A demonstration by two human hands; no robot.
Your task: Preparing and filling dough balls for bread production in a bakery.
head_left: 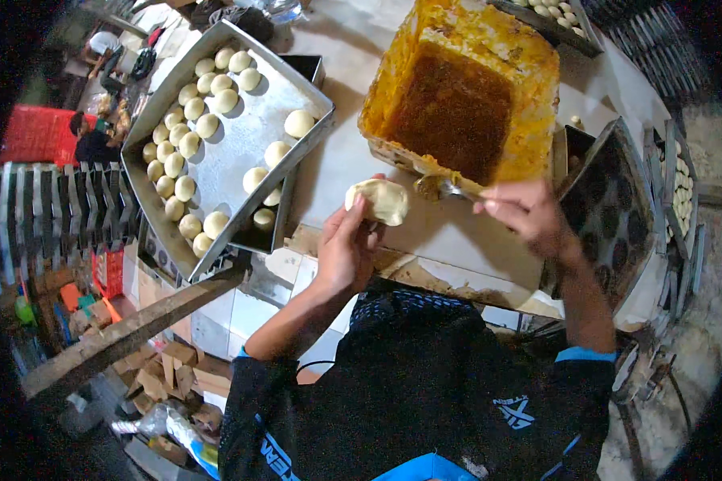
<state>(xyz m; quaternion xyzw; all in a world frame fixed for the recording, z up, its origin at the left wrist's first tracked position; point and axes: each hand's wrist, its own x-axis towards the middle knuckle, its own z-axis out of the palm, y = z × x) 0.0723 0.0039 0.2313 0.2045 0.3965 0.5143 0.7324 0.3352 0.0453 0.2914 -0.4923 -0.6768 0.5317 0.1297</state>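
Observation:
My left hand (pixel 349 244) is closed on a flattened round of pale dough (pixel 387 202), the thumb over its near side. Fingers of my right hand (pixel 529 215) grip a metal spoon (pixel 454 188), its bowl pointing left towards the dough. A brownish lump of filling (pixel 427 187) sits at the spoon's end, apart from the dough. Just beyond both hands stands a large square tub (pixel 537 88), its walls smeared yellow-orange. Dark brown filling (pixel 449 108) covers the tub's bottom. To the left, a metal tray (pixel 253 132) carries many smooth dough balls (pixel 207 126).
Another dark tray (pixel 262 239) lies partly under the dough-ball tray. At the right a blackened moulded pan (pixel 610 232) leans by the table (pixel 329 172). More trays of dough pieces (pixel 682 192) stand farther right. A wooden beam (pixel 136 329) runs at lower left; two people are in the left background.

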